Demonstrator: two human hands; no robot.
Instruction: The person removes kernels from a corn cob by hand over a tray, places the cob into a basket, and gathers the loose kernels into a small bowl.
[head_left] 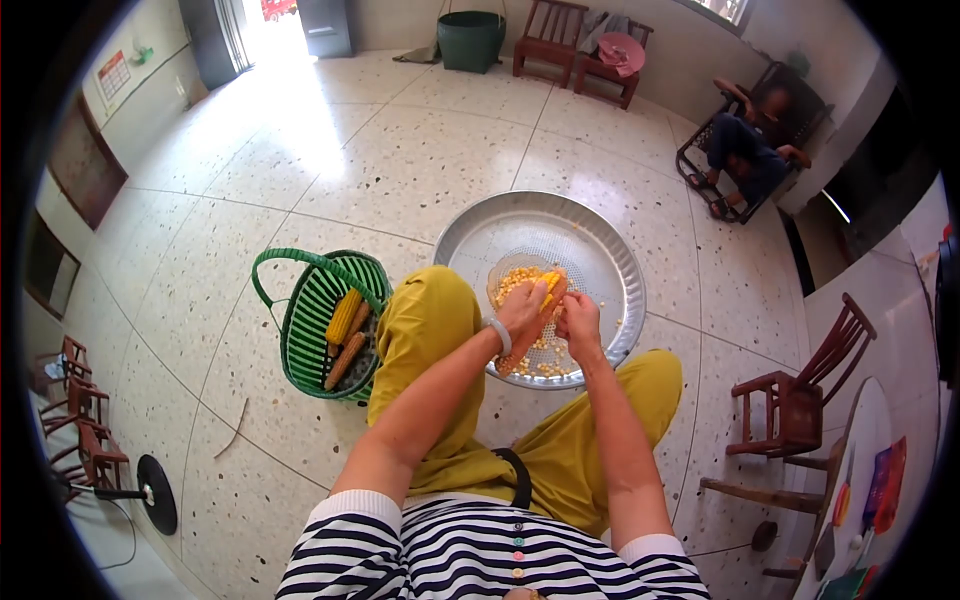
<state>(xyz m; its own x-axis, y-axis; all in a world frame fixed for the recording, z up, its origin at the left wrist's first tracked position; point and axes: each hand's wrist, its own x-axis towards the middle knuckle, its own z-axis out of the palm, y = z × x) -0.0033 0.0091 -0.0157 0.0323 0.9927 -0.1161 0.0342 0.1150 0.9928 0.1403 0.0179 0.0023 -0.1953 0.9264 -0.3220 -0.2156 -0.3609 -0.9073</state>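
My left hand (520, 314) is wrapped round a corn cob (552, 284) that still carries yellow kernels on part of it. Curled fingers of my right hand (579, 324) press against the cob's right side; their tips are partly hidden. Beneath both hands is a clear bowl (493, 274) holding loose corn kernels (510, 288). It stands in a large round metal tray (625, 250) with a perforated bottom, where more kernels lie scattered. A reddish cob-like piece (512, 360) shows below my left wrist, partly covered.
Left of my knee stands a green striped basket (300, 345) with a yellow cob (343, 316) and bare cobs (345, 361). A wooden chair (782, 412) is at the right. A person (745, 145) sits in a reclining chair at the back right. A green bucket (470, 42) stands by the far wall.
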